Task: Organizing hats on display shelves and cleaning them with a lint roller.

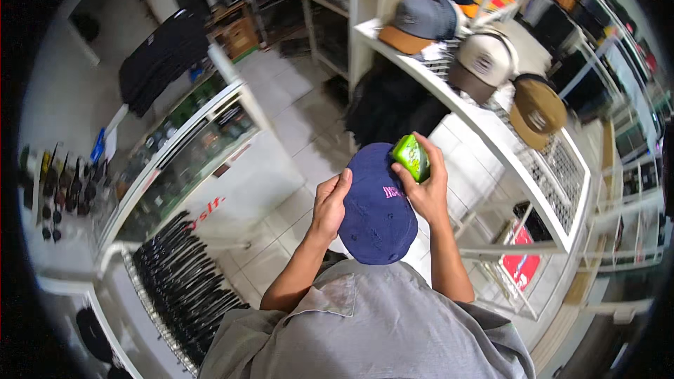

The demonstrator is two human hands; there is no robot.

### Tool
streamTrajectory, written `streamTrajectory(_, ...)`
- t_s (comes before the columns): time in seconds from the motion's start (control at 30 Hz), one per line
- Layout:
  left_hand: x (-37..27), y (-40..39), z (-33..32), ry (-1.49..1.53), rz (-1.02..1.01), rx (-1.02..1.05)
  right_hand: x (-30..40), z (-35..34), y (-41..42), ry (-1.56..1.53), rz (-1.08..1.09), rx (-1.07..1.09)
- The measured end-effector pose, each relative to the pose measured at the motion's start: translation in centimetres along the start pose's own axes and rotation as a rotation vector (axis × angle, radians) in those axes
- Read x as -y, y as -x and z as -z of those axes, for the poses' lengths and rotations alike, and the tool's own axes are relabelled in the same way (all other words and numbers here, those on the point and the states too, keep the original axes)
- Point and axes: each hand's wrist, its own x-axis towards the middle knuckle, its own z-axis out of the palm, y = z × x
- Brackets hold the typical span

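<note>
My left hand (pixel 331 202) grips a navy blue baseball cap (pixel 376 221) by its left side, with the thumb on top. Pink lettering is stitched on the cap's front. In my right hand (pixel 429 189) is a bright green brush-like block (pixel 412 158), pinched between thumb and fingers. Its dark side faces the cap at the upper right, close to the brim or touching it; I cannot tell which. The fingers under the cap are hidden.
Right of me, a white-framed mesh rack (pixel 474 116) bears a grey cap (pixel 416 16), a cream cap (pixel 484 60) and a brown cap (pixel 537 108). On the left stand a glass display counter (pixel 184 158) and a rail of black hangers (pixel 184 273). A red item (pixel 521 263) lies low at right.
</note>
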Motion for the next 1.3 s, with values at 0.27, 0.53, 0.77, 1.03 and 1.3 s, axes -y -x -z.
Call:
streamTrajectory(0.27,6.3,2.0,-14.6,0.026,0.088,0.184,-6.6,17.5,7.6,-0.422,-0.250,-0.160)
streamTrajectory(0.53,10.7,3.4,-25.1,-0.181,0.357,0.645,-7.4,29.3,14.6,-0.062,-0.230,-0.307)
streamTrajectory(0.77,14.5,5.5,-32.0,-0.119,0.366,0.594,-4.1,33.4,19.0,0.333,-0.171,-0.287)
streamTrajectory(1.03,15.3,7.4,-35.0,-0.189,0.371,0.638,-5.0,35.6,22.3,0.366,-0.303,-0.470)
streamTrajectory(1.3,16.2,7.1,-35.1,-0.225,0.287,0.676,-6.5,36.3,22.3,0.234,-0.374,-0.560)
